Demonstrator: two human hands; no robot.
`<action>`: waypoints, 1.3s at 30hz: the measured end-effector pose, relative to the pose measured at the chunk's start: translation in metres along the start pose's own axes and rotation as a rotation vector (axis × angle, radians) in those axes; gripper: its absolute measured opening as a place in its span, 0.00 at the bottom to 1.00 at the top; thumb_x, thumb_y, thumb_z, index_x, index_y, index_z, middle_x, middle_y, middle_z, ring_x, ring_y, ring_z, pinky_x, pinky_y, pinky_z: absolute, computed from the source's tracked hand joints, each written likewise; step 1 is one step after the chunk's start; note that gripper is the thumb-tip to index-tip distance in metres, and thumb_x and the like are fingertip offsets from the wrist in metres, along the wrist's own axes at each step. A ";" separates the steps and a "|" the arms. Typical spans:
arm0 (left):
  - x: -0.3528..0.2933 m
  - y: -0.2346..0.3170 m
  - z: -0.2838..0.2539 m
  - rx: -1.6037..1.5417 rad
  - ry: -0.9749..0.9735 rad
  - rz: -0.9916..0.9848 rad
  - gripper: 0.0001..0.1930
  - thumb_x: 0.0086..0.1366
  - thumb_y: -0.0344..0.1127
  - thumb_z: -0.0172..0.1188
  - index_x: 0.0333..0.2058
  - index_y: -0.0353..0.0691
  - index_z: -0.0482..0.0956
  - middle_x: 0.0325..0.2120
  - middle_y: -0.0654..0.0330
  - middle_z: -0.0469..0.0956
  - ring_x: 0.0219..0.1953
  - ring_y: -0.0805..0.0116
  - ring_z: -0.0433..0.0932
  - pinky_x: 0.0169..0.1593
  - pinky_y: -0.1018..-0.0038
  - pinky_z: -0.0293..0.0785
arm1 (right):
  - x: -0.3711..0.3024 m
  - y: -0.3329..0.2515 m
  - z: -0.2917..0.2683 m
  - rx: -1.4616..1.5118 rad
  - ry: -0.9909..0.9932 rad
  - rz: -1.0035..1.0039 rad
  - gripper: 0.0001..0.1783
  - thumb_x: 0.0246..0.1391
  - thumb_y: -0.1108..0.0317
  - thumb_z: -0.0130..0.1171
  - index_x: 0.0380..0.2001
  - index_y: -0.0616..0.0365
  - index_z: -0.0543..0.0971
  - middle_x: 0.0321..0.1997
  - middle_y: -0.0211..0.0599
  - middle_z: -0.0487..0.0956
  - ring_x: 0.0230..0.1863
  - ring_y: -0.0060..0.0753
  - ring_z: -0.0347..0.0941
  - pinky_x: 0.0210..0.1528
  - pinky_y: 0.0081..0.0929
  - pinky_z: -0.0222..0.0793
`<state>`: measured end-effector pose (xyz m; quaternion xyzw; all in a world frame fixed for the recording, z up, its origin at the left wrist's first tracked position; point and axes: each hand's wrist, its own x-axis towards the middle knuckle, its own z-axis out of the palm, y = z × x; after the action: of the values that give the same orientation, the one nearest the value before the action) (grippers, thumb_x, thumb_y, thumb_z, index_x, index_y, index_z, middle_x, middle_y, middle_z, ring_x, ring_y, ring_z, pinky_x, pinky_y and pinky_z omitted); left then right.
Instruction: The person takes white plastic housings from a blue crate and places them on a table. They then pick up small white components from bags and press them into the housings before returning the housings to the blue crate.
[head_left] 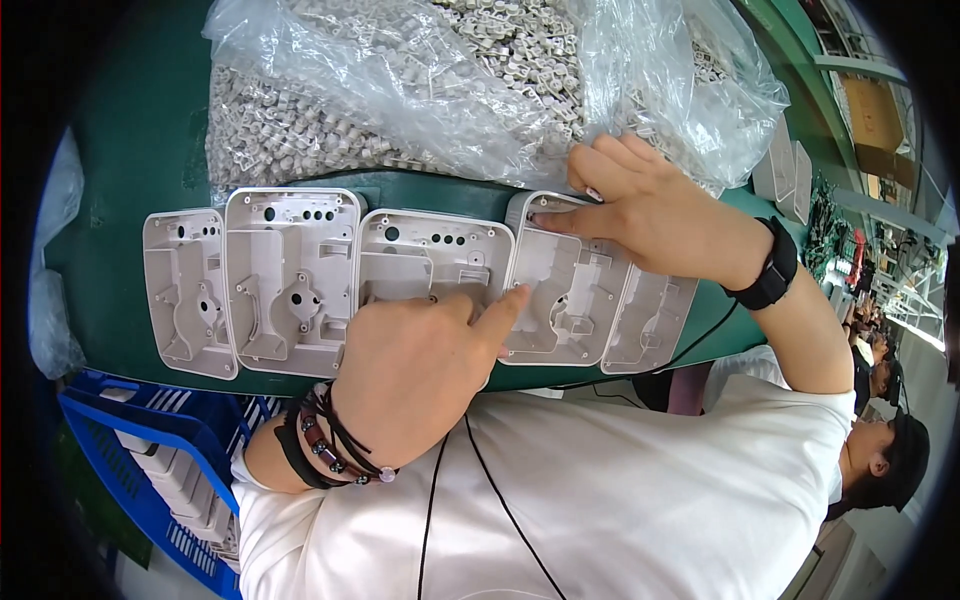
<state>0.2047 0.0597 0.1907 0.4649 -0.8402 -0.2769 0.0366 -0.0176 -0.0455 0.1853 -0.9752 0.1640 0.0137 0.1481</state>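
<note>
The fourth case (541,275) stood in a row of five on the green table (110,205), its open inside facing up, with both hands at it. The left hand (412,358) lay over the lower part of the third case (395,268), back uppermost, its index finger (503,313) stretched to the left rim of the fourth. Its other fingers were curled or hidden, so it could not be told whether they gripped anything. The right hand (650,215) reached across the top of the fourth case, one digit pointing into the upper left corner and the others bent; whether it pinched a small part there could not be told.

The first case (187,285) and second case (280,250) stood to the left, the fifth case (645,325) to the right. Beyond the row, a clear bag (690,105) held many small pale parts (285,120). A blue crate (150,420) at lower left held white pieces (180,485).
</note>
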 end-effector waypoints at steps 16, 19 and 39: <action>0.003 0.004 -0.002 0.013 -0.024 0.014 0.21 0.50 0.42 0.62 0.45 0.52 0.76 0.18 0.65 0.74 0.17 0.65 0.73 0.20 0.72 0.66 | -0.012 -0.005 -0.005 -0.004 0.035 0.090 0.19 0.39 0.74 0.55 0.38 0.48 0.81 0.33 0.33 0.63 0.38 0.35 0.61 0.39 0.28 0.57; 0.002 0.004 -0.008 -0.075 0.049 0.025 0.20 0.50 0.41 0.63 0.45 0.50 0.76 0.20 0.64 0.76 0.16 0.66 0.72 0.20 0.73 0.65 | -0.012 -0.008 -0.004 -0.005 0.010 0.103 0.22 0.42 0.76 0.55 0.45 0.51 0.77 0.34 0.35 0.65 0.37 0.36 0.62 0.41 0.28 0.57; -0.023 -0.007 -0.040 -0.545 0.532 -0.018 0.11 0.53 0.29 0.61 0.37 0.40 0.77 0.19 0.61 0.77 0.16 0.69 0.74 0.20 0.77 0.66 | 0.051 -0.065 -0.037 1.657 -0.090 0.343 0.43 0.57 0.39 0.34 0.65 0.59 0.43 0.34 0.35 0.74 0.21 0.14 0.59 0.21 0.12 0.48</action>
<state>0.2358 0.0575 0.2257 0.5011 -0.6927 -0.3600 0.3734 0.0505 -0.0135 0.2357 -0.5119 0.2606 -0.0498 0.8171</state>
